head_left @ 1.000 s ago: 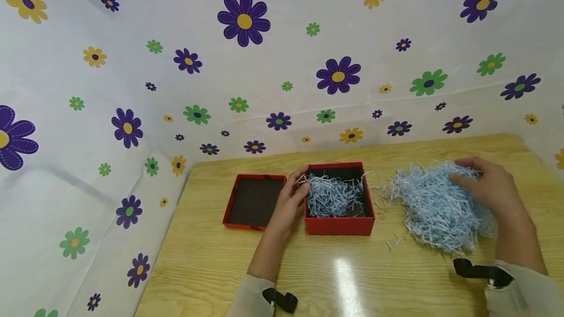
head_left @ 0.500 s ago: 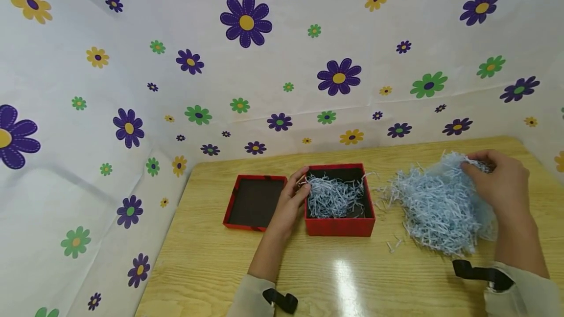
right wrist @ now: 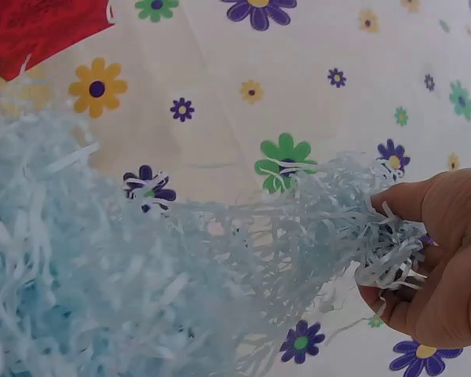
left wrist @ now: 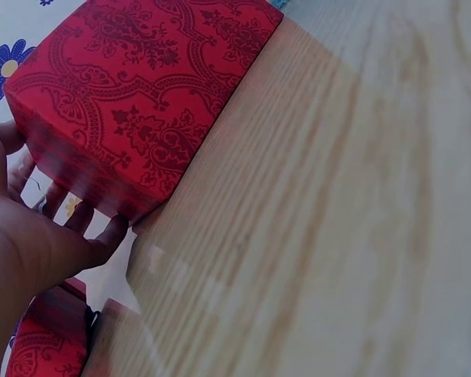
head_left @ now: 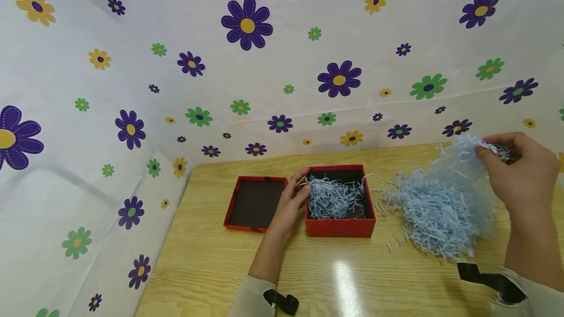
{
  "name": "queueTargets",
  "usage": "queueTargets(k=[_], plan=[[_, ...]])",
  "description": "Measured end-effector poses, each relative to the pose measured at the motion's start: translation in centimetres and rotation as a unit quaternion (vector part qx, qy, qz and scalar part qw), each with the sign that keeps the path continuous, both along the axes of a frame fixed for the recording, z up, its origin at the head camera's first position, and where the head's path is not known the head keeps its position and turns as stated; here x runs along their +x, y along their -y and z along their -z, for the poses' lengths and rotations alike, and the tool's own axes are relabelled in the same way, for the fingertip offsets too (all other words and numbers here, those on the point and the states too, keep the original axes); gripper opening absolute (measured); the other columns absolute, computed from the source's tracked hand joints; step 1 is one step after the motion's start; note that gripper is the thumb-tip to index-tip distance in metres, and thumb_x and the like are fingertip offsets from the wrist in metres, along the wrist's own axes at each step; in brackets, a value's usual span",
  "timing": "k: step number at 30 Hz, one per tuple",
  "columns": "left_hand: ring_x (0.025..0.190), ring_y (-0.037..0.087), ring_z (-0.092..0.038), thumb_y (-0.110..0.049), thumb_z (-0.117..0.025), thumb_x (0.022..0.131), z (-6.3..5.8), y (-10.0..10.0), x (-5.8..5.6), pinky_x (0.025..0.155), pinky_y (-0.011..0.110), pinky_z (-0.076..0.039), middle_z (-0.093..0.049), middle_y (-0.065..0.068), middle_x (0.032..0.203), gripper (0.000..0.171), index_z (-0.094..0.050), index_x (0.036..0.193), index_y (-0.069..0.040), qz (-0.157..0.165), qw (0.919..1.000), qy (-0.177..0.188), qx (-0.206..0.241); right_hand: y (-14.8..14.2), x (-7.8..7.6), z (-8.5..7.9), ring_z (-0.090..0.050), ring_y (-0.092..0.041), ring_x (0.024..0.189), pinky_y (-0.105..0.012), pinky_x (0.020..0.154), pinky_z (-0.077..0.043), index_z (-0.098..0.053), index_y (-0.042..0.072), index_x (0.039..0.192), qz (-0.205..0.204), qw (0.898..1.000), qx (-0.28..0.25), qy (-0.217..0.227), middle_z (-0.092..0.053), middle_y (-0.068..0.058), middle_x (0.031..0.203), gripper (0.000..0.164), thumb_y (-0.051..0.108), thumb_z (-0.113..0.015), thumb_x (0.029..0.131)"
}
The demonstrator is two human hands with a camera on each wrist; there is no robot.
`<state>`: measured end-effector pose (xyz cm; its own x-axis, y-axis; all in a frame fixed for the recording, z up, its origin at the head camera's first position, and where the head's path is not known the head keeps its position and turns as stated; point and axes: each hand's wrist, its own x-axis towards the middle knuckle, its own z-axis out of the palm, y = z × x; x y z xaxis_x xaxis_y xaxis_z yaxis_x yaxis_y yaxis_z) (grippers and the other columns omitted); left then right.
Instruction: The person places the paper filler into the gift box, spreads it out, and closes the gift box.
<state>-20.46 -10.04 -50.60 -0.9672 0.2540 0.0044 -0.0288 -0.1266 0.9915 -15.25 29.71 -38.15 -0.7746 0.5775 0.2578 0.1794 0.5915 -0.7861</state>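
Left hand (head_left: 288, 204) spread against left wall of red patterned rectangular box (head_left: 339, 228); right hand (head_left: 524, 170) pinches pale-blue shredded clump (head_left: 468, 147) above shredded-strand heap (head_left: 440, 216); narrow strand-strewn wood-grain tabletop (head_left: 317, 278) gap between box and heap.

The table (head_left: 198, 263) lies before me, a sheet (head_left: 282, 57) behind it and along its left. The box (head_left: 339, 228) stands near the middle, my left hand (head_left: 292, 203) at its left wall, the lid (head_left: 254, 204) just to the left. Inside the box, mostly on its left side, lies some paper filling (head_left: 332, 199). To the right spreads a heap of shreds (head_left: 436, 214); above its far right side, my right hand (head_left: 524, 165) holds a clump (head_left: 467, 149). Loose strands (head_left: 389, 247) lie between box and heap, nearer me
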Motion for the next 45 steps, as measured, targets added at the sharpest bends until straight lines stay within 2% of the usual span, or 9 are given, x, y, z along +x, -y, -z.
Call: queueTargets(k=[5, 8, 12, 14, 19, 27, 33, 40, 45], plan=[[0.144, 0.029, -0.043, -0.027, -0.058, 0.11, 0.1, -0.1, 0.2, 0.12, 0.058, -0.035, -0.036, 0.002, 0.167, 0.05, -0.048, 0.159, -0.032, 0.002, 1.0, 0.002, -0.006, 0.7, 0.3, -2.0, -0.042, 0.007, 0.078, 0.0, 0.067, -0.035, -0.067, 0.003, 0.136, -0.003, 1.0, 0.005, -0.008, -0.041, 0.032, 0.098, 0.033, 0.016, -0.065, 0.105], [0.146, 0.031, -0.041, -0.026, -0.058, 0.11, 0.1, 0.0, 0.2, 0.121, 0.063, -0.032, -0.034, 0.001, 0.168, 0.05, -0.048, 0.159, -0.033, 0.002, 0.9999, -0.003, -0.011, 1.2, 0.0, -3.5, -0.044, 0.004, 0.08, 0.0, 0.069, -0.037, -0.065, 0.007, 0.139, -0.003, 1.0, -0.007, -0.001, -0.044, 0.029, 0.101, 0.035, 0.02, -0.064, 0.106], [0.146, 0.03, -0.041, -0.025, -0.058, 0.11, 0.1, 0.2, 0.0, 0.12, 0.061, -0.033, -0.035, 0.0, 0.168, 0.05, -0.049, 0.159, -0.032, 0.003, 0.9999, -0.009, -0.013, 1.6, -0.6, -5.1, -0.047, 0.0, 0.082, -0.001, 0.07, -0.039, -0.065, 0.015, 0.141, -0.007, 1.0, -0.016, -0.001, -0.054, 0.018, 0.111, 0.036, 0.025, -0.064, 0.106], [0.145, 0.029, -0.042, -0.025, -0.058, 0.11, 0.1, 0.2, -0.1, 0.12, 0.06, -0.034, -0.036, -0.001, 0.168, 0.05, -0.049, 0.159, -0.031, 0.004, 0.9999, -0.01, -0.01, 1.8, -0.8, -5.9, -0.048, -0.002, 0.083, -0.001, 0.07, -0.04, -0.066, 0.019, 0.139, -0.015, 1.0, -0.018, -0.007, -0.055, 0.017, 0.111, 0.034, 0.026, -0.064, 0.106], [0.145, 0.029, -0.042, -0.024, -0.058, 0.11, 0.1, 0.1, 0.0, 0.12, 0.06, -0.034, -0.036, -0.001, 0.168, 0.05, -0.048, 0.159, -0.031, 0.006, 0.9999, -0.01, -0.01, 2.6, -0.8, -7.8, -0.047, -0.004, 0.08, -0.004, 0.067, -0.038, -0.068, 0.029, 0.128, -0.038, 0.998, -0.011, -0.045, -0.051, 0.026, 0.1, 0.023, 0.024, -0.065, 0.106], [0.14, 0.026, -0.047, -0.024, -0.059, 0.11, 0.1, 0.2, -0.2, 0.117, 0.053, -0.04, -0.04, 0.001, 0.165, 0.05, -0.05, 0.158, -0.029, 0.001, 0.9999, -0.013, -0.007, 4.2, -0.7, -10.2, -0.046, -0.002, 0.072, -0.012, 0.062, -0.035, -0.069, 0.035, 0.119, -0.1, 0.986, -0.01, -0.131, -0.056, 0.029, 0.099, 0.025, 0.015, -0.068, 0.104], [0.136, 0.024, -0.049, -0.022, -0.06, 0.109, 0.1, 0.4, -0.3, 0.114, 0.047, -0.044, -0.041, 0.0, 0.164, 0.05, -0.051, 0.158, -0.028, 0.005, 0.9999, -0.015, -0.001, 5.9, -0.6, -11.9, -0.046, -0.006, 0.07, -0.015, 0.061, -0.036, -0.072, 0.031, 0.116, -0.145, 0.977, -0.027, -0.152, -0.06, 0.023, 0.097, 0.023, 0.013, -0.071, 0.102], [0.136, 0.024, -0.048, -0.021, -0.06, 0.109, 0.0, 0.5, -0.3, 0.115, 0.045, -0.044, -0.043, 0.001, 0.163, 0.05, -0.051, 0.158, -0.028, 0.004, 0.9999, -0.016, -0.004, 8.9, -0.7, -13.3, -0.052, -0.013, 0.068, -0.012, 0.059, -0.045, -0.076, 0.011, 0.115, -0.239, 0.952, -0.054, -0.183, -0.069, 0.009, 0.095, 0.02, 0.001, -0.074, 0.097], [0.134, 0.024, -0.049, -0.02, -0.059, 0.11, 0.1, 0.4, -0.4, 0.113, 0.043, -0.045, -0.043, 0.005, 0.162, 0.05, -0.05, 0.159, -0.026, 0.005, 0.9999, -0.015, -0.003, 11.3, -0.8, -13.8, -0.052, -0.015, 0.065, -0.014, 0.057, -0.046, -0.077, 0.009, 0.114, -0.286, 0.941, -0.055, -0.171, -0.069, 0.003, 0.092, 0.019, 0.002, -0.076, 0.096]])
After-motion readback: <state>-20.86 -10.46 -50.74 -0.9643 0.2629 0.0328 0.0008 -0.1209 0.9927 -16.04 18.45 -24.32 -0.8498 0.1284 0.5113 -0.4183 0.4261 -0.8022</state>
